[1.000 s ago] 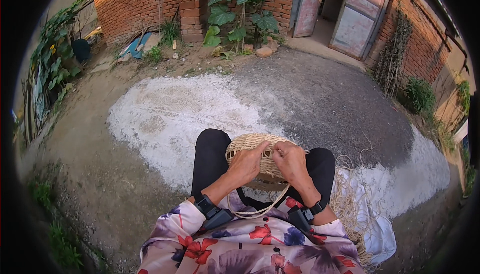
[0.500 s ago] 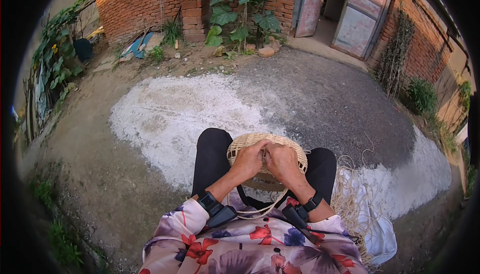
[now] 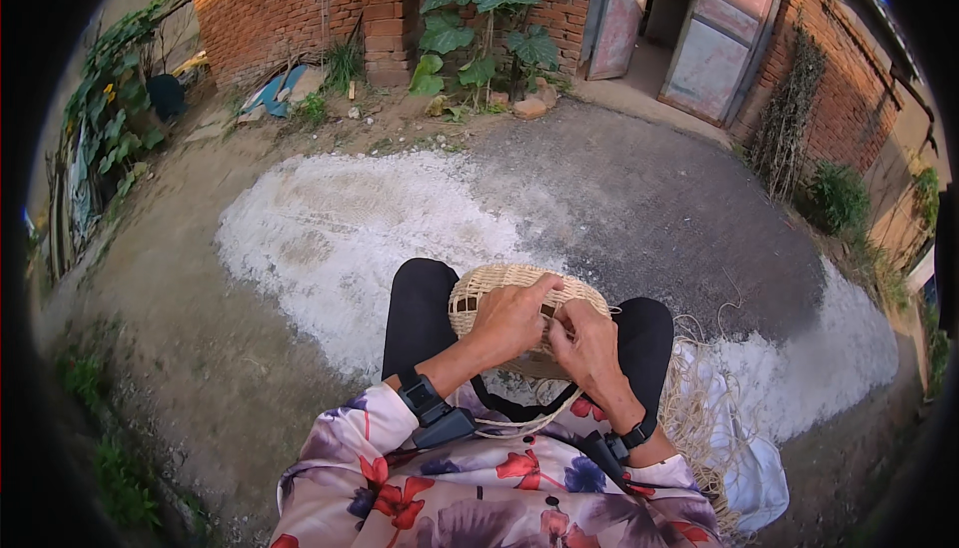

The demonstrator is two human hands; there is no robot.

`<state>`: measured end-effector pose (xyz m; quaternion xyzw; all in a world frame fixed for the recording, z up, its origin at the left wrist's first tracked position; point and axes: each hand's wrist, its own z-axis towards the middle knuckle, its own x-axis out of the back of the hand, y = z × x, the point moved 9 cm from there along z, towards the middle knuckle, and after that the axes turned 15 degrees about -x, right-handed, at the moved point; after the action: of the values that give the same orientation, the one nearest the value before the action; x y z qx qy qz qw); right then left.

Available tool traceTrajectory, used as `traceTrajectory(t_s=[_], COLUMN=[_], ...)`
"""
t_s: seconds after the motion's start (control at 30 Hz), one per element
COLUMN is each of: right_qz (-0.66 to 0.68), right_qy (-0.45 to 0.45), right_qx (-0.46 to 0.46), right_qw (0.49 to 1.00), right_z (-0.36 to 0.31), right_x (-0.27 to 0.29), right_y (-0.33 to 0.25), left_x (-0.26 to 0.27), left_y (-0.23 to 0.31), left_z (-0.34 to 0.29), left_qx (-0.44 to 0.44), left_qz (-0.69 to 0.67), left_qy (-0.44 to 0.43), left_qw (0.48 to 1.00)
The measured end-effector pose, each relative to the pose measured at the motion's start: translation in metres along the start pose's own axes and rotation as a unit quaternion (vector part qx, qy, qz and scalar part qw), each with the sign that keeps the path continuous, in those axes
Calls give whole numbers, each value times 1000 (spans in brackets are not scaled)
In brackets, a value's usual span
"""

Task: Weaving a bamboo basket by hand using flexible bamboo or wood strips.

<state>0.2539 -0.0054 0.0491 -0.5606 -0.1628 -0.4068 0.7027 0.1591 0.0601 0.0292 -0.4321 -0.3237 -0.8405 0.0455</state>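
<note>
A pale woven straw basket (image 3: 484,281) rests between my knees, its open lattice band showing on the left side. My left hand (image 3: 511,318) lies over it with the fingers closed on its wall and the forefinger reaching to the right. Close beside, my right hand (image 3: 587,343) has its fingers curled in a pinch against the basket. Whatever sits between those fingertips is hidden. A loose straw strand (image 3: 519,431) loops down from the basket across my lap, near a black strap (image 3: 509,410).
To my right, a tangle of straw strands (image 3: 689,408) lies on a white sack (image 3: 754,478). White powdery material (image 3: 350,238) covers part of the ground. Ahead are a brick wall (image 3: 270,18), a leafy plant (image 3: 479,18) and a metal door (image 3: 714,38) standing ajar.
My hands have drawn slightly apart: the right moved right and lower, and the left forefinger now stretches further right over the basket. The basket has shifted slightly left.
</note>
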Motion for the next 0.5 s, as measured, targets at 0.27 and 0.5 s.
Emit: traceTrajectory(t_s=[0.27,0.5], right_qz=[161,205], right_qy=[-4,-58], right_qx=[-27,-48], right_qw=[987,976], right_z=[26,10], right_x=[24,-15], right_y=[-30,-26], left_x=[96,76], left_y=[-13,-31], left_z=[-9,-29], left_qx=[82,102], left_qz=[-64,-331], left_qy=[107,170], left_qw=[989,923])
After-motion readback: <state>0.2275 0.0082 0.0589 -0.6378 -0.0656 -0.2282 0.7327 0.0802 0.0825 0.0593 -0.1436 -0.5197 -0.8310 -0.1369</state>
